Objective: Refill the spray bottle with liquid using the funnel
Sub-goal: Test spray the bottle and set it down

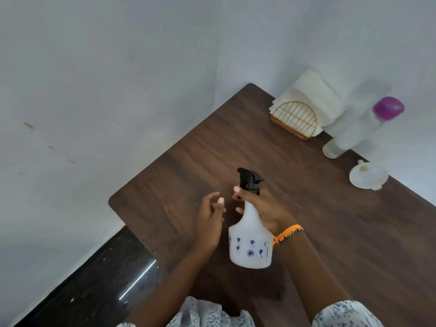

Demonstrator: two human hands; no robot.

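A white spray bottle (250, 241) with small blue flower prints and a black trigger head (249, 181) stands on the dark wooden table (330, 232). My right hand (265, 210) grips its neck just below the trigger head. My left hand (210, 221) hovers just left of the bottle, fingers relaxed, holding nothing. A white funnel (368, 177) lies on the table at the far right. Behind it stands a clear bottle (358, 131) with a purple cap (388, 107).
A gold wire napkin holder (296, 120) with white napkins stands at the table's back corner against the pale wall. The table's left edge drops to a dark floor (94, 279) at lower left.
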